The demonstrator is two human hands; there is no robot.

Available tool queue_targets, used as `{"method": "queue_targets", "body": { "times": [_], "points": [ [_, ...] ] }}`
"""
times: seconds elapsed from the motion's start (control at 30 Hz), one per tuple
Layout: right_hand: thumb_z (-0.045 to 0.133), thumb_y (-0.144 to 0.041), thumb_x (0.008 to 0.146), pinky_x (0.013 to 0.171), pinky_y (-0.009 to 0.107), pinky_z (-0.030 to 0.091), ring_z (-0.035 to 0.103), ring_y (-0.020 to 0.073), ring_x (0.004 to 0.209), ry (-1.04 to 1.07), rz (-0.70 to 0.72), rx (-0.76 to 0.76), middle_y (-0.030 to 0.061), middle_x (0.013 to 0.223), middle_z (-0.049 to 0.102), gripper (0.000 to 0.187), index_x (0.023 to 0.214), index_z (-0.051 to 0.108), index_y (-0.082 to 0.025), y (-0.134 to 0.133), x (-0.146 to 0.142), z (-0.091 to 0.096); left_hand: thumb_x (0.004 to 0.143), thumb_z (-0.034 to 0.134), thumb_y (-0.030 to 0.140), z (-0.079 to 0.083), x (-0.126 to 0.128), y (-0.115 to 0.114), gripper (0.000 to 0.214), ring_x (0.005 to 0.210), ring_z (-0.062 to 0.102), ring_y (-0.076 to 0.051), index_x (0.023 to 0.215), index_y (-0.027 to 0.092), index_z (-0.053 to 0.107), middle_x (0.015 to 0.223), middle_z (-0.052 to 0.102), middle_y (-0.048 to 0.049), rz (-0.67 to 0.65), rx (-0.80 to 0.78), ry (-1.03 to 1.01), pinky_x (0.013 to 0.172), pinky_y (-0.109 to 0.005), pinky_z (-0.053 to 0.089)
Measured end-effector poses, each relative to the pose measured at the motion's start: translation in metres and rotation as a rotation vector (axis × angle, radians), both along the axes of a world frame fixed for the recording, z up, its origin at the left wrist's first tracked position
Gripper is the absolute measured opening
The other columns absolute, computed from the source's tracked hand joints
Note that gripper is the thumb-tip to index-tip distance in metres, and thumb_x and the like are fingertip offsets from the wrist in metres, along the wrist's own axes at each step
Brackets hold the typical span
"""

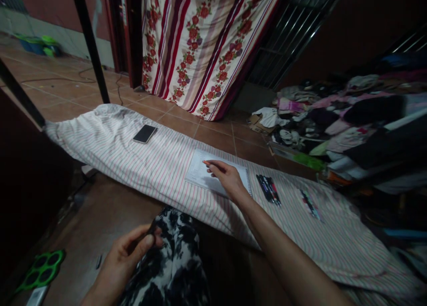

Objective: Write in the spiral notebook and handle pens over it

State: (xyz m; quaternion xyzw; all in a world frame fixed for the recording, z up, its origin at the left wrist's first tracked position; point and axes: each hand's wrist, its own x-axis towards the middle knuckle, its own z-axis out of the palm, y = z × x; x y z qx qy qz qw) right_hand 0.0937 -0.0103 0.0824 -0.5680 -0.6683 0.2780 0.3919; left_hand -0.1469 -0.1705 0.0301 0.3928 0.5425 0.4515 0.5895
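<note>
My right hand point(226, 177) rests on a white spiral notebook point(203, 175) that lies on a striped cloth-covered board point(140, 163). Its fingers are stretched flat across the page and hold nothing. My left hand point(128, 252) is low at the front, beside my lap in black-and-white patterned fabric point(173, 261). Its fingers are curled with the thumb pressed against them; whether it grips anything is hidden. A few pens point(268, 189) lie just right of the notebook. A dark phone point(145, 133) lies farther left on the board.
A floral striped curtain point(200, 43) hangs at the back. A heap of clothes point(350, 119) fills the right side. Black metal poles point(88, 34) stand at the left. A green plastic object point(42, 268) lies on the tiled floor at bottom left.
</note>
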Motion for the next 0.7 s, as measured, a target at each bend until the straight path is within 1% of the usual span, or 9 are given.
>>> {"method": "queue_targets", "body": {
  "times": [0.03, 0.07, 0.13, 0.2, 0.3, 0.33, 0.43, 0.53, 0.7],
  "points": [
    [0.051, -0.032, 0.078, 0.064, 0.027, 0.047, 0.061, 0.0144, 0.075, 0.155, 0.014, -0.039, 0.0104, 0.098, 0.068, 0.03, 0.097, 0.064, -0.013, -0.01, -0.006, 0.008, 0.067, 0.064, 0.049, 0.002, 0.001, -0.003, 0.034, 0.08, 0.062, -0.021, 0.083, 0.021, 0.071, 0.076, 0.071, -0.0041, 0.005, 0.016, -0.005, 0.073, -0.025, 0.048],
    [0.056, -0.032, 0.075, 0.063, 0.026, 0.046, 0.06, 0.0133, 0.073, 0.248, 0.03, -0.079, 0.0101, 0.097, 0.068, 0.028, 0.093, 0.066, -0.013, -0.021, -0.012, 0.017, 0.068, 0.063, 0.049, 0.005, 0.002, -0.006, 0.034, 0.079, 0.062, -0.021, 0.084, 0.021, 0.071, 0.075, 0.07, -0.0041, 0.002, 0.034, -0.01, 0.073, -0.026, 0.048],
    [0.062, -0.031, 0.07, 0.062, 0.023, 0.043, 0.058, 0.0112, 0.07, 0.396, 0.055, -0.141, 0.0091, 0.094, 0.069, 0.028, 0.093, 0.065, -0.014, -0.043, -0.023, 0.035, 0.068, 0.063, 0.049, 0.012, 0.003, -0.013, 0.034, 0.078, 0.063, -0.021, 0.084, 0.021, 0.071, 0.074, 0.07, -0.0043, -0.012, 0.063, -0.027, 0.072, -0.026, 0.049],
    [0.068, -0.029, 0.066, 0.061, 0.021, 0.042, 0.056, 0.0089, 0.067, 0.54, 0.084, -0.195, 0.0067, 0.091, 0.069, 0.033, 0.096, 0.063, -0.016, -0.065, -0.032, 0.052, 0.068, 0.063, 0.049, 0.021, 0.002, -0.021, 0.034, 0.078, 0.063, -0.021, 0.085, 0.021, 0.071, 0.074, 0.071, -0.0043, -0.023, 0.088, -0.043, 0.073, -0.026, 0.049],
    [0.072, -0.027, 0.064, 0.058, 0.018, 0.041, 0.053, 0.0052, 0.061, 0.742, 0.117, -0.257, 0.0041, 0.089, 0.069, 0.026, 0.085, 0.061, -0.017, -0.096, -0.044, 0.072, 0.069, 0.063, 0.048, 0.038, 0.001, -0.035, 0.034, 0.077, 0.062, -0.02, 0.088, 0.021, 0.07, 0.074, 0.07, -0.0042, -0.04, 0.138, -0.037, 0.073, -0.026, 0.048],
    [0.073, -0.027, 0.063, 0.057, 0.017, 0.04, 0.052, 0.0042, 0.059, 0.788, 0.118, -0.277, 0.003, 0.086, 0.068, 0.023, 0.08, 0.061, -0.016, -0.105, -0.047, 0.077, 0.069, 0.063, 0.048, 0.044, 0.0, -0.039, 0.034, 0.076, 0.061, -0.02, 0.088, 0.021, 0.07, 0.074, 0.07, -0.0041, -0.044, 0.16, -0.025, 0.072, -0.026, 0.048],
    [0.073, -0.028, 0.065, 0.052, 0.015, 0.039, 0.049, 0.0031, 0.054, 0.858, 0.116, -0.323, 0.0006, 0.074, 0.065, 0.02, 0.074, 0.063, -0.014, -0.132, -0.054, 0.088, 0.07, 0.063, 0.046, 0.061, 0.0, -0.052, 0.033, 0.071, 0.059, -0.017, 0.087, 0.019, 0.07, 0.07, 0.068, -0.0032, -0.04, 0.218, 0.0, 0.07, -0.024, 0.046],
    [0.072, -0.03, 0.066, 0.05, 0.014, 0.038, 0.05, 0.0035, 0.055, 0.874, 0.107, -0.333, 0.0, 0.07, 0.063, 0.02, 0.076, 0.066, -0.014, -0.156, -0.058, 0.095, 0.07, 0.063, 0.045, 0.076, 0.001, -0.064, 0.032, 0.067, 0.057, -0.016, 0.086, 0.017, 0.07, 0.068, 0.067, -0.003, -0.036, 0.258, -0.025, 0.065, -0.023, 0.045],
    [0.075, -0.029, 0.063, 0.051, 0.014, 0.039, 0.056, 0.0052, 0.061, 0.909, 0.064, -0.333, 0.0017, 0.084, 0.067, 0.02, 0.077, 0.066, -0.017, -0.189, -0.061, 0.104, 0.072, 0.062, 0.041, 0.091, 0.001, -0.081, 0.028, 0.064, 0.055, -0.014, 0.084, 0.016, 0.068, 0.066, 0.066, -0.0026, -0.026, 0.338, -0.032, 0.063, -0.022, 0.042]
  ]
}}
